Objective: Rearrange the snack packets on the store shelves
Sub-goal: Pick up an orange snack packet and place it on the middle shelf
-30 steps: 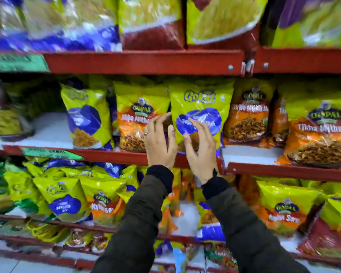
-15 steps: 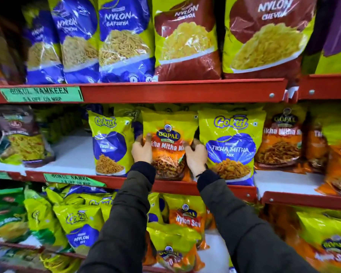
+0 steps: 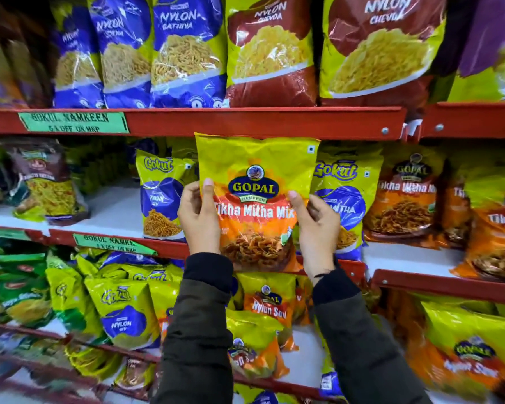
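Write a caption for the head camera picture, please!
Both hands, left hand and right hand, hold up a Gopal Tikha Mitha Mix packet.

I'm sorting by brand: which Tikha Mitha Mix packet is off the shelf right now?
The yellow-and-orange Gopal Tikha Mitha Mix packet, held up in front of the middle shelf by the left hand and right hand. The other Tikha Mitha packets stand on the shelf.

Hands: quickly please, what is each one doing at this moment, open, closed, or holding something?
Left hand: closed on the left edge of the Gopal packet.
Right hand: closed on the right edge of the same packet.
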